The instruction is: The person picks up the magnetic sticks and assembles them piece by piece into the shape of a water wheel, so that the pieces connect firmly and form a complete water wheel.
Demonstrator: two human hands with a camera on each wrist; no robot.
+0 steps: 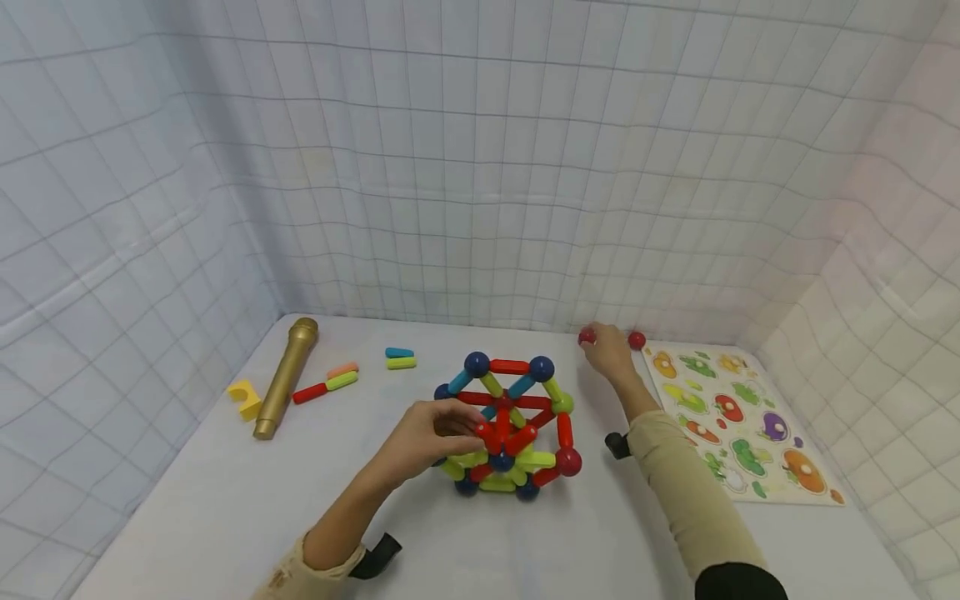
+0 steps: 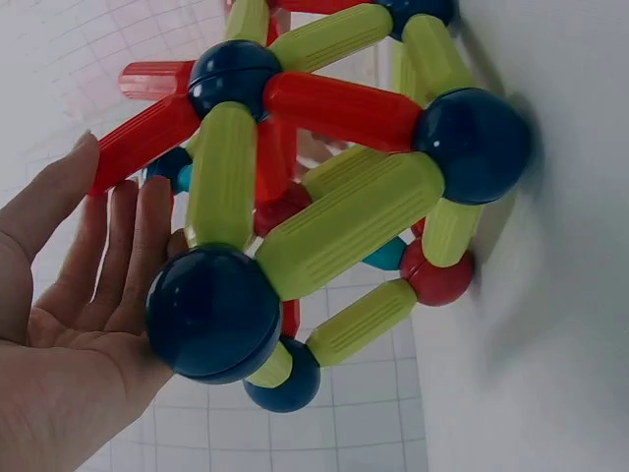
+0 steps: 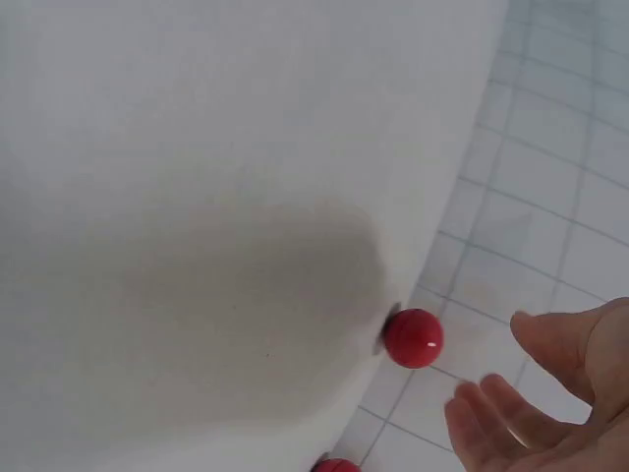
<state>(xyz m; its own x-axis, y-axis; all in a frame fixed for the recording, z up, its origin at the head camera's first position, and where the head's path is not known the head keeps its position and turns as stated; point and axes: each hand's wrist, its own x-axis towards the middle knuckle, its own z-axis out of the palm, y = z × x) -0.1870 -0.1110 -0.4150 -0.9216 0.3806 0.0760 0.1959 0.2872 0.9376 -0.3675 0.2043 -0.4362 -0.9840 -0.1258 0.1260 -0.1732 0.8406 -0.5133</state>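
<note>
A ball-and-stick building model (image 1: 564,433) of red, green and blue sticks joined by blue, red and green balls stands mid-table. At its near left side, my left hand (image 1: 431,437) pinches a red stick (image 2: 147,143) between thumb and fingers. That stick runs from a dark blue ball (image 2: 234,81). My right hand (image 1: 609,354) reaches to the table's back edge, beside a red ball (image 3: 413,337). In the right wrist view its thumb and fingers are spread, with a gap between them and the ball. A second red ball (image 1: 637,340) lies just to its right.
Right of the model lies a vegetable puzzle board (image 1: 716,429). To the left are a gold microphone-shaped stick (image 1: 285,379), a yellow block (image 1: 246,398) and several loose sticks (image 1: 310,392). A white gridded cloth (image 1: 480,183) hangs behind the table.
</note>
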